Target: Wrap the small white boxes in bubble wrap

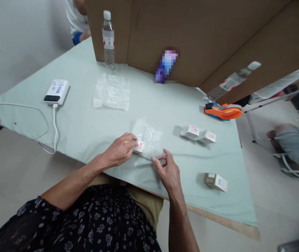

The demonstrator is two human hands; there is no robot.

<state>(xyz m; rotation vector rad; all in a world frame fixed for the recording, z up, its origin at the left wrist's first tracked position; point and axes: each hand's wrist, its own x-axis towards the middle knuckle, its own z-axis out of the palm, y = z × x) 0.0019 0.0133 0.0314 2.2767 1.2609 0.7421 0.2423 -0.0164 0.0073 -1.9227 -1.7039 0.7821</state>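
left hand (pixel 120 149): small box (pixel 139 146) pinched at the bubble wrap sheet (pixel 149 138)
right hand (pixel 168 170): fingers spread, wrap's near edge pressed down
table (pixel 86 119): two wrapped boxes (pixel 198 133) nearby

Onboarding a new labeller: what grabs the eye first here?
Both hands at the near table edge: the left hand pinches a small white box at a clear bubble-wrap bag, and the right hand presses the bag's near edge. Next, the orange tape dispenser at the far right edge.

A small white box (pixel 139 146) with red print lies half under a flat clear bubble-wrap sheet (pixel 149 137).
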